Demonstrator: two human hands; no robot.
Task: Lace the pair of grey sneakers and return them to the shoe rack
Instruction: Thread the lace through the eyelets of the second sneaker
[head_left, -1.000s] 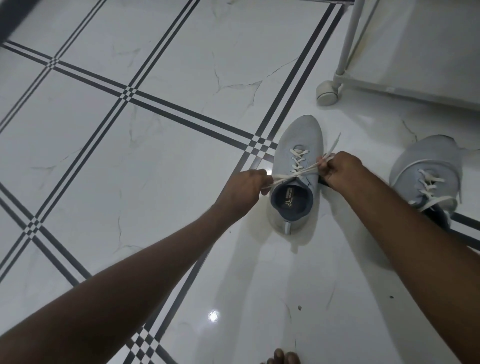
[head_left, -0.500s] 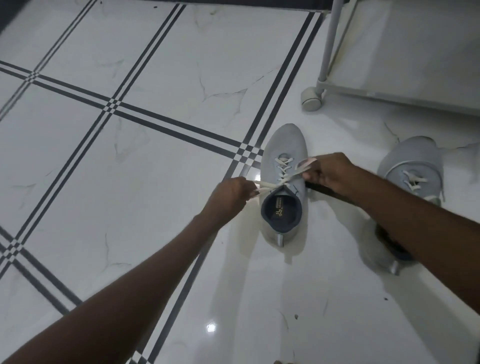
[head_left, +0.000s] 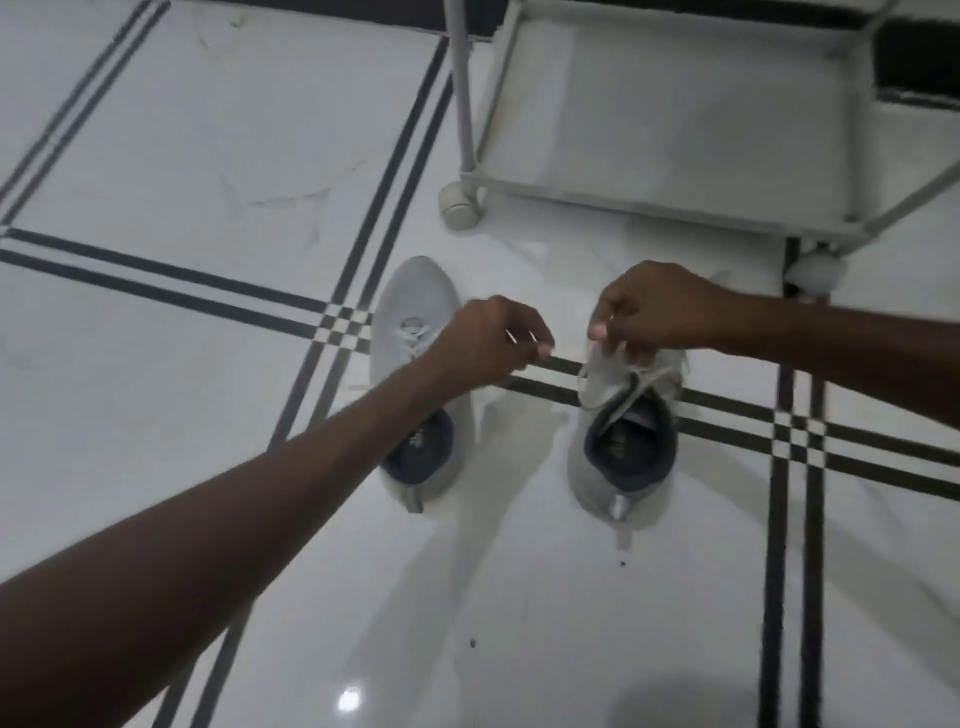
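Two grey sneakers stand on the tiled floor with their toes pointing away from me. The left sneaker (head_left: 410, 306) has white laces crossed over its tongue, and my left forearm hides its middle. My left hand (head_left: 488, 338) hovers between the two shoes with its fingers curled and nothing visible in them. My right hand (head_left: 654, 312) is pinched on the tongue and lace at the top of the right sneaker (head_left: 618, 467) and covers its toe. The picture is blurred.
The white shoe rack (head_left: 623, 200) stands just beyond the sneakers on casters (head_left: 460, 205), its bottom shelf bare. A loose lace end (head_left: 358, 387) lies on the floor left of the left sneaker. The floor is glossy white tile with dark stripes.
Both hands have let go of the left sneaker's lace ends and moved right. My right hand now grips the top of the right sneaker. The view has shifted towards the rack.
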